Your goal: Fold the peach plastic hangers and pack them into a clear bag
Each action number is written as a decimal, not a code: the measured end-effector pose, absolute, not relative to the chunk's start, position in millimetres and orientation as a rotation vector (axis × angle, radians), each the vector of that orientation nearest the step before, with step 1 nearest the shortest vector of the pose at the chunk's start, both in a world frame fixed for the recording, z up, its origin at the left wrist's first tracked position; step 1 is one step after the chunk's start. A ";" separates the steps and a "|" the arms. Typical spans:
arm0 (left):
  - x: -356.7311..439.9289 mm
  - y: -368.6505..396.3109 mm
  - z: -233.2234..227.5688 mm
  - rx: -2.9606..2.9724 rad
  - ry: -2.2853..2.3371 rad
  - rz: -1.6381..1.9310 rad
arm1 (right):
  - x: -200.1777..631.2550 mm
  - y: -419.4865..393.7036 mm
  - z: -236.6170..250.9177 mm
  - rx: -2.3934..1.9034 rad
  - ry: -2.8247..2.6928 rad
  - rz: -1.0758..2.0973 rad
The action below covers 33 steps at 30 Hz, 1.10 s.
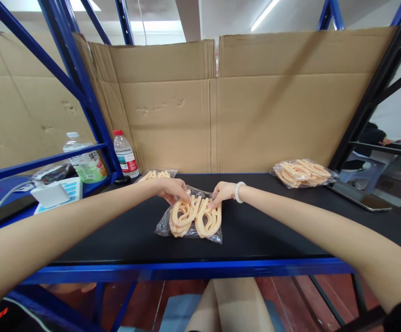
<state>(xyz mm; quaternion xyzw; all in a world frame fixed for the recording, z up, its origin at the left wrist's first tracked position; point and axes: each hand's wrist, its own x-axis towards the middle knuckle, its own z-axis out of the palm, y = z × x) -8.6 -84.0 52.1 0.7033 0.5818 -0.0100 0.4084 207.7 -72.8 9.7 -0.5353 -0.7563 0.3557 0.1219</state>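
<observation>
Both hands at a clear plastic bag of peach curved rubber pieces (194,217).
Left hand (171,189) and right hand (223,192) fingers pinch its top edge on the black worktop (283,221).

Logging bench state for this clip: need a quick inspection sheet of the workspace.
Surface: black mat on a blue-framed shelf.
Job's things: clear bag of peach curved pieces, centre, lying flat.
Clutter: a second filled bag at far right; a third bag behind the left hand; two bottles at left.
Hands: left hand and right hand both pinch the centre bag's top edge; white bracelet on the right wrist.
Cables: grey cable, far left.
Surroundings: cardboard backing; a person, far right.
</observation>
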 end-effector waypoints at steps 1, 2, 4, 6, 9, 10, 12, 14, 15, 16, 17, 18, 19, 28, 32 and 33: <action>-10.5 -83.7 52.3 1.767 1.474 -0.001 | 206.9 -72.7 9.6 -1.558 -2.203 1.042; -12.5 -83.3 52.6 1.760 1.482 0.020 | 205.9 -72.3 9.7 -1.556 -2.197 1.044; -16.7 -81.8 53.7 1.748 1.492 0.052 | 203.7 -69.8 10.6 -1.550 -2.182 1.048; -21.1 -79.8 55.5 1.742 1.498 0.083 | 201.0 -65.2 12.3 -1.542 -2.163 1.052; -27.4 -77.6 58.9 1.741 1.518 0.158 | 197.0 -56.8 15.9 -1.527 -2.127 1.075; -29.2 -77.4 60.0 1.740 1.528 0.190 | 195.6 -54.5 17.1 -1.517 -2.112 1.093; -32.8 -77.6 61.8 1.737 1.549 0.250 | 192.2 -51.9 18.8 -1.486 -2.077 1.149; -36.5 -78.2 62.9 1.728 1.558 0.296 | 187.6 -51.6 19.3 -1.442 -2.030 1.239; -38.5 -78.3 63.2 1.721 1.559 0.313 | 184.7 -52.0 19.0 -1.417 -2.001 1.297; -40.8 -78.2 63.3 1.713 1.559 0.327 | 181.6 -52.3 18.5 -1.391 -1.969 1.361; -43.3 -77.8 63.3 1.702 1.558 0.340 | 178.2 -52.5 17.8 -1.366 -1.934 1.426; -46.1 -77.2 63.3 1.690 1.558 0.353 | 174.6 -52.3 17.1 -1.345 -1.900 1.489; -49.2 -76.2 63.4 1.678 1.557 0.366 | 171.0 -51.6 16.4 -1.324 -1.867 1.547; -89.4 -52.6 73.3 1.572 1.562 0.488 | 137.9 -18.8 21.5 -1.118 -1.708 1.772; -110.5 -29.6 88.5 1.541 1.578 0.527 | 117.7 10.3 32.2 -1.071 -1.641 1.765; -115.8 -22.4 93.1 1.536 1.595 0.542 | 111.1 18.1 34.9 -1.063 -1.620 1.758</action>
